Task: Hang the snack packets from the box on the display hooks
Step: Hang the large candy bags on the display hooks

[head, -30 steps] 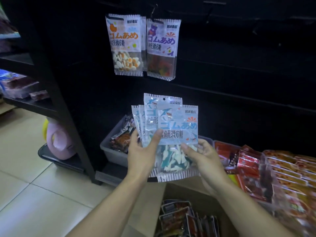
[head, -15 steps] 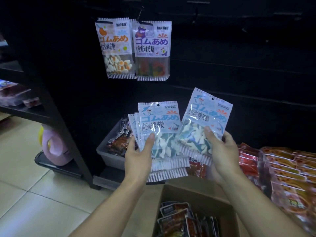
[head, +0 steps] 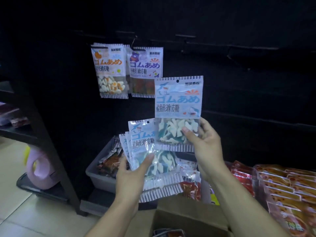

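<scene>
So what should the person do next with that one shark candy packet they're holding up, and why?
Probably lift it up and to the right, onto a free hook. The right hand pinches a single shark gummy packet upright, punched hole uppermost, beside the two hanging packets. The left hand holds the remaining stack.

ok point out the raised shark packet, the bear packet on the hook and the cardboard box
raised shark packet [head: 178,100], head view, blue title print
bear packet [head: 145,65], head view, purple lettering
cardboard box [head: 189,218], head view, back flap

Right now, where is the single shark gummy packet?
Centre-right, raised in the right hand: the shark gummy packet sits just below-right of the hanging purple packet.
</scene>
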